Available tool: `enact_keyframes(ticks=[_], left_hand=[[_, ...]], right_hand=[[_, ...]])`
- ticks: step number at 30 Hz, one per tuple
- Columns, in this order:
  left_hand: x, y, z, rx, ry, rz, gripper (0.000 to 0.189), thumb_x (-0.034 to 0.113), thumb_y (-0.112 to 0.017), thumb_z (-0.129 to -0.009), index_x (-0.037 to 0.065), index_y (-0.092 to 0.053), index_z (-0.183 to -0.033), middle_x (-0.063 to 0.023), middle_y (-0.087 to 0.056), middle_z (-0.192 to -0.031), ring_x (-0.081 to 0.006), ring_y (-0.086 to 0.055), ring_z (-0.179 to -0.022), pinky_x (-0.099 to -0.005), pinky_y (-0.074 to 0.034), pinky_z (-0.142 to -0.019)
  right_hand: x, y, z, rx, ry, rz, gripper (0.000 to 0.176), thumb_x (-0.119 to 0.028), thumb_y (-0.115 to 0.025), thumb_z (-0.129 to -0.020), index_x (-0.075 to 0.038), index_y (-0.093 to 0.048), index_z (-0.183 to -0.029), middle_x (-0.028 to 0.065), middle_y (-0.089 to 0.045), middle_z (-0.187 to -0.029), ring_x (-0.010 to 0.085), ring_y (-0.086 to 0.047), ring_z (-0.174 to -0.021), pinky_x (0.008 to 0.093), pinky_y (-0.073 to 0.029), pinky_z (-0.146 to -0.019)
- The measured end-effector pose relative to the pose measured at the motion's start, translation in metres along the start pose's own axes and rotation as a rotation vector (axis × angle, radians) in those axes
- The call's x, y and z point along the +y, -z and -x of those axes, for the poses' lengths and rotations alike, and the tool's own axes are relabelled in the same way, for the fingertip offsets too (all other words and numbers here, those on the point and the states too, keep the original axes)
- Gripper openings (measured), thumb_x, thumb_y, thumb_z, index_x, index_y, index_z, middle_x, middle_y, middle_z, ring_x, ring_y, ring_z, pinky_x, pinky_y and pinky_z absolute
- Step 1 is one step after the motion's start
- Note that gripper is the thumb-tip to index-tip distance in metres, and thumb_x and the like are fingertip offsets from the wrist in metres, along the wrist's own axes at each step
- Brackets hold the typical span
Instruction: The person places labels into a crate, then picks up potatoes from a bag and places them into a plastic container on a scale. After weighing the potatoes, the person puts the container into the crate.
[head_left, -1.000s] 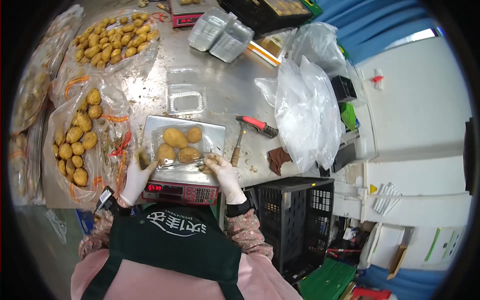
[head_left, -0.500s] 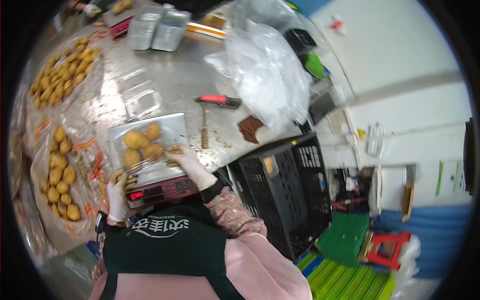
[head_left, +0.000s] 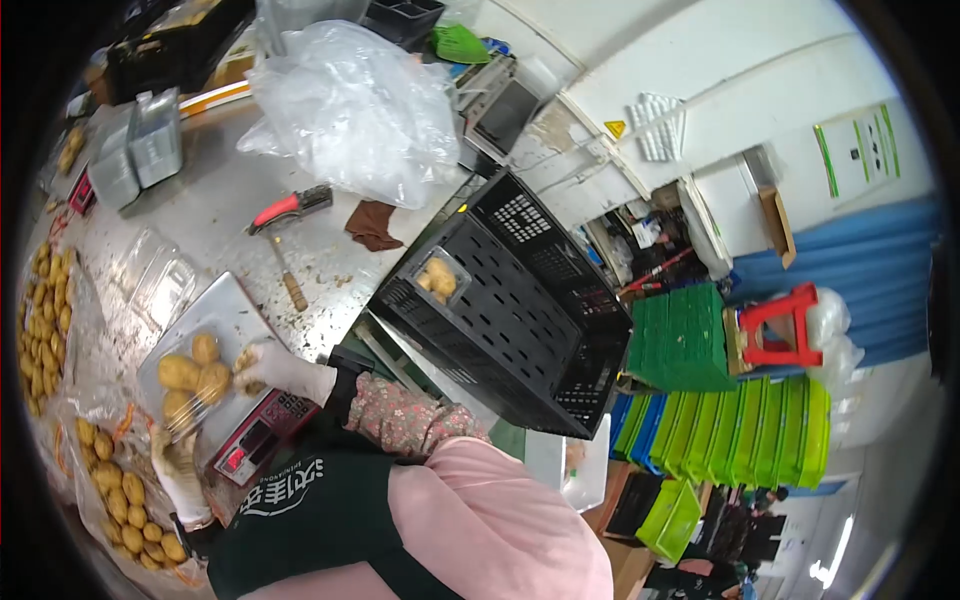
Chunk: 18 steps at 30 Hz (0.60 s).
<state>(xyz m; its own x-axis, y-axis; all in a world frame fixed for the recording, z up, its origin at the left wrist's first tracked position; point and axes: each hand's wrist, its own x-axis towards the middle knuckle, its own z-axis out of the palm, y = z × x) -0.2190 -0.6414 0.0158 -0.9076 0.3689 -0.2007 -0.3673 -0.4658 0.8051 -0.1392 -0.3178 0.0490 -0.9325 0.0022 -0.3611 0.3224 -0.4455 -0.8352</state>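
Note:
Several potatoes sit together in a clear plastic tray on the steel plate of a digital scale. Its red-framed panel, with a lit red display, faces me. My left hand, in a white glove soiled at the fingertips, closes on the tray's near left edge. From the opposite side my right hand, gloved alike, has its curled fingers at the tray's right edge. The undersides of the fingers are hidden.
Bags of potatoes lie at the left. Beyond the scale are empty clear trays, a red-handled tool, a brown cloth and plastic bags. A black crate at the right holds a packed potato tray.
My view has swung to the right, showing more of the crate and the stacked green baskets. My left hand has moved from beside the scale's panel up to the potato tray.

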Motion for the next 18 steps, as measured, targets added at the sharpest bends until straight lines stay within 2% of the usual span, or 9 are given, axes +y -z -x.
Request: enact_keyframes(ticks=[2,4,5,7,9,12,14,16,18], left_hand=[[0.016,0.003,-0.012,-0.057,0.048,0.009,0.021,0.022,-0.053,-0.093,0.006,-0.061,-0.104,-0.0048,-0.054,-0.128,-0.0226,-0.052,-0.119,-0.0463,-0.049,-0.096],[0.030,-0.004,-0.022,-0.183,0.020,-0.042,0.023,0.027,-0.054,-0.092,0.008,-0.061,-0.102,-0.0049,-0.052,-0.134,-0.0223,-0.050,-0.123,-0.0466,-0.047,-0.098],[0.038,-0.009,-0.023,-0.154,0.083,-0.042,0.025,0.028,-0.054,-0.092,0.007,-0.061,-0.105,-0.0045,-0.052,-0.133,-0.0214,-0.050,-0.123,-0.0454,-0.047,-0.098],[0.039,-0.035,-0.037,-0.126,0.141,-0.045,0.028,0.029,-0.054,-0.092,0.007,-0.061,-0.108,-0.0042,-0.053,-0.133,-0.0205,-0.051,-0.122,-0.0443,-0.047,-0.098],[0.030,-0.050,-0.060,-0.348,0.250,0.008,0.038,0.033,-0.054,-0.092,0.005,-0.057,-0.118,-0.0049,-0.053,-0.132,-0.0200,-0.052,-0.121,-0.0418,-0.046,-0.099],[0.023,-0.157,-0.058,-0.433,0.292,-0.085,0.048,0.035,-0.054,-0.092,0.001,-0.051,-0.127,-0.0072,-0.053,-0.131,-0.0198,-0.053,-0.119,-0.0388,-0.046,-0.099],[0.024,-0.219,-0.060,-0.516,0.323,-0.121,0.050,0.035,-0.054,-0.093,0.001,-0.050,-0.128,-0.0081,-0.053,-0.131,-0.0198,-0.054,-0.118,-0.0365,-0.046,-0.098],[0.029,-0.256,-0.067,-0.585,0.347,-0.152,0.051,0.035,-0.053,-0.093,0.000,-0.049,-0.130,-0.0091,-0.054,-0.131,-0.0198,-0.054,-0.117,-0.0342,-0.046,-0.098],[0.034,-0.271,-0.072,-0.593,0.244,-0.320,0.050,0.035,-0.053,-0.094,-0.001,-0.049,-0.129,-0.0104,-0.054,-0.131,-0.0195,-0.055,-0.116,-0.0308,-0.046,-0.097]], right_hand=[[-0.010,0.018,0.012,-0.118,-0.010,0.081,0.017,-0.010,-0.070,-0.083,0.001,-0.064,-0.095,0.0098,-0.067,-0.082,0.0147,-0.063,-0.072,0.0290,-0.052,-0.065],[-0.031,0.051,0.016,-0.179,0.159,0.396,0.028,-0.023,-0.068,-0.087,-0.001,-0.066,-0.105,0.0076,-0.067,-0.089,0.0127,-0.061,-0.082,0.0300,-0.051,-0.073],[-0.047,0.067,0.019,-0.138,0.068,0.341,0.037,-0.032,-0.065,-0.090,-0.005,-0.064,-0.115,0.0047,-0.067,-0.097,0.0120,-0.059,-0.088,0.0293,-0.050,-0.078],[-0.087,0.074,0.035,-0.160,-0.008,0.170,0.038,-0.028,-0.065,-0.091,-0.003,-0.061,-0.120,0.0042,-0.065,-0.105,0.0136,-0.060,-0.088,0.0275,-0.050,-0.080],[-0.108,0.075,0.048,-0.215,-0.017,0.112,0.039,-0.027,-0.064,-0.091,-0.003,-0.059,-0.122,0.0042,-0.065,-0.108,0.0142,-0.061,-0.090,0.0279,-0.050,-0.081],[-0.123,0.082,0.065,-0.459,-0.255,-0.072,0.037,-0.022,-0.062,-0.092,-0.001,-0.058,-0.122,0.0057,-0.065,-0.111,0.0144,-0.061,-0.095,0.0290,-0.049,-0.084],[-0.117,0.103,0.076,-0.397,-0.014,0.003,0.035,-0.018,-0.061,-0.092,0.000,-0.058,-0.122,0.0063,-0.063,-0.116,0.0158,-0.060,-0.104,0.0301,-0.047,-0.091],[-0.112,0.135,0.106,-0.114,-0.068,-0.042,0.031,-0.016,-0.057,-0.093,0.000,-0.059,-0.120,0.0058,-0.062,-0.118,0.0153,-0.058,-0.107,0.0293,-0.046,-0.094],[-0.099,0.192,0.156,0.055,0.566,0.695,0.029,-0.015,-0.053,-0.094,0.000,-0.060,-0.118,0.0049,-0.061,-0.119,0.0139,-0.057,-0.108,0.0290,-0.045,-0.095]])
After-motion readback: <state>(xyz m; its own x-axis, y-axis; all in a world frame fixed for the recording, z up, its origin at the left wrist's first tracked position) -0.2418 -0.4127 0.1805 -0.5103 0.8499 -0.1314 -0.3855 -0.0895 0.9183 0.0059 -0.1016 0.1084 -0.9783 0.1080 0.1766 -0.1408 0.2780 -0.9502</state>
